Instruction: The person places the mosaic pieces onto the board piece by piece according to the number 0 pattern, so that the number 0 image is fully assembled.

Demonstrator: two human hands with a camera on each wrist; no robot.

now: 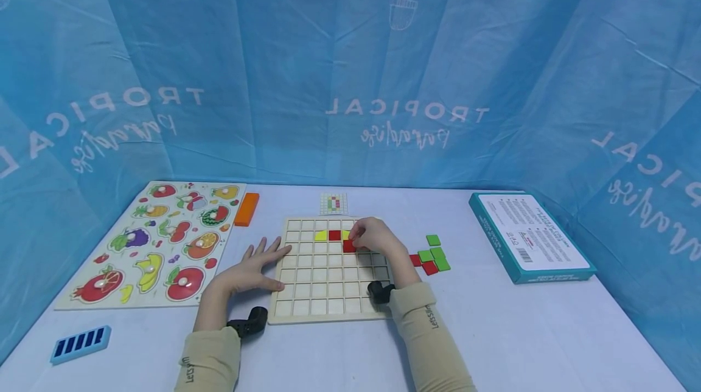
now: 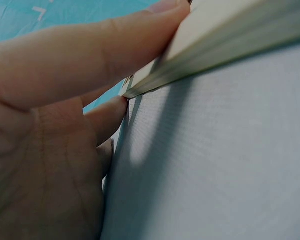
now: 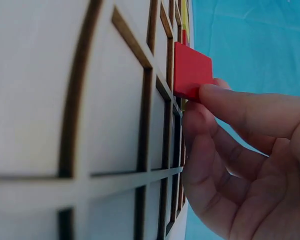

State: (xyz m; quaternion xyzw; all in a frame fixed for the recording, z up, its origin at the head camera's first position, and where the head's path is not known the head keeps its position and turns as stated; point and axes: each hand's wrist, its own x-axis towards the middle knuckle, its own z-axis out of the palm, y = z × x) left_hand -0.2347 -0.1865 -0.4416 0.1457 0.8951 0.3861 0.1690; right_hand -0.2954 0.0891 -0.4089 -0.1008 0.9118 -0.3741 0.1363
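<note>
A wooden grid board (image 1: 312, 291) with square cells lies on the white table. In its upper rows sit a yellow tile (image 1: 321, 235), a red tile (image 1: 334, 235) and another yellow tile, partly covered by fingers. My right hand (image 1: 375, 237) pinches a red square tile (image 3: 192, 72) between thumb and fingers; in the right wrist view the tile is tilted against the board's grid. With fingers spread, my left hand (image 1: 249, 271) touches the board's left edge. The left wrist view shows its thumb and fingertips at the board's side (image 2: 225, 40).
Loose green tiles (image 1: 440, 258) and red tiles (image 1: 429, 268) lie right of the board. A small pattern card (image 1: 333, 203) lies behind it. Fruit puzzle board (image 1: 181, 246), orange block (image 1: 247, 209) and blue slotted piece (image 1: 81, 345) are to the left; a teal box (image 1: 531, 237) is at right.
</note>
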